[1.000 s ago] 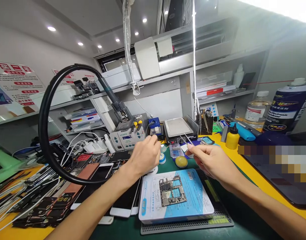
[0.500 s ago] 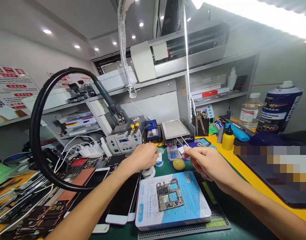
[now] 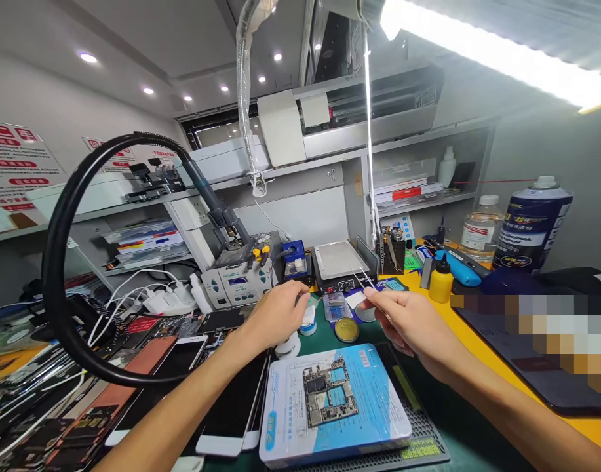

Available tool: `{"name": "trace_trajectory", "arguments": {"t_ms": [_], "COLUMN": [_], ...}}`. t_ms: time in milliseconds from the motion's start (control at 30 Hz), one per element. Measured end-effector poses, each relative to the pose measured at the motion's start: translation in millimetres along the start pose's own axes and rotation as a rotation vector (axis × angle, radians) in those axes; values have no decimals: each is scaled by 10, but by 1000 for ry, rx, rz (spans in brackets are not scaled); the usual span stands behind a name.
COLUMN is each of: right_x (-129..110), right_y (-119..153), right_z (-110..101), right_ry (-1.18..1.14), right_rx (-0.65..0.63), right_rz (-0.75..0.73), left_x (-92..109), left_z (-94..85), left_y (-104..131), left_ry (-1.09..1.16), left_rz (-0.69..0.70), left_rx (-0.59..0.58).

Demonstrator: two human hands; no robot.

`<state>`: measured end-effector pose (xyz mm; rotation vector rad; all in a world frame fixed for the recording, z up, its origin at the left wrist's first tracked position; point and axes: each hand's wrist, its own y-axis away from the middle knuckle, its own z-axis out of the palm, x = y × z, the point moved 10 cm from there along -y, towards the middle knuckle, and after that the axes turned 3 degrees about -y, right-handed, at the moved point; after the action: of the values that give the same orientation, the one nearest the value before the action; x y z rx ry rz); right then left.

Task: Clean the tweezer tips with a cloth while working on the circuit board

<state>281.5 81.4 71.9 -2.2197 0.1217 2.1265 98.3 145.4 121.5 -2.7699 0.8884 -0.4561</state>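
Observation:
My right hand (image 3: 403, 318) is closed around metal tweezers (image 3: 366, 278), whose tips point up and left toward the silver-topped heating plate (image 3: 340, 257). My left hand (image 3: 283, 311) is curled above the small white and blue round containers (image 3: 309, 321); what its fingers hold, if anything, is too small to make out. Between the hands stands a round tin of yellowish paste (image 3: 347, 330). Below them, a phone circuit board (image 3: 329, 393) lies on a blue and white box (image 3: 379, 400).
Phones (image 3: 236, 406) and loose parts crowd the left side. A black hose (image 3: 52, 288) arches over them. Behind stands a rework station (image 3: 241, 285). A yellow bottle (image 3: 441, 280), a spray can (image 3: 533, 223) and a dark tablet-like slab (image 3: 497, 347) are at the right.
The left hand has shifted slightly left, its fingers lifting a little and spreading less tightly. The tweezers in the right hand tilt a bit more upright. The whole view has shifted slightly.

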Motion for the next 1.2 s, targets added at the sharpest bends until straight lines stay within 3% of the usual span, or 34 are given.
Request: {"name": "trace_trajectory", "arguments": {"t_ms": [200,400,567,733,833,967,1033,1100,1200], "right_x": [-30,-85,-53,-25,-10,-125,-93,16,219], "right_y": [25,330,470,591,440,-84,-279,-419,-534], "right_z": [71,534,747,846,625,-287,-652,-849,-909], "right_ry": [26,35,23,71,198,496,665,821,1004], "right_rx": [-63,-345,-481,-581,-503,19,203,297,344], "right_rz": [-54,-115,-92,-59,-46,-112,-96,-59,-7], "left_x": [225,556,568,459,251,9,-48,-76,-88], "left_z": [-140,267,493,384,241,139,168,266,412], "left_y": [168,543,739,826,845,853,848,856,896], "left_ry": [377,985,1259,1315,1357,1323,1313,1321,1355], "left_rz": [-87,-287,-400,-411,-480,-534,-514,-503,-509], "left_rx": [28,-174,-160,-87,-12,-3,-36,-93,-170]}}
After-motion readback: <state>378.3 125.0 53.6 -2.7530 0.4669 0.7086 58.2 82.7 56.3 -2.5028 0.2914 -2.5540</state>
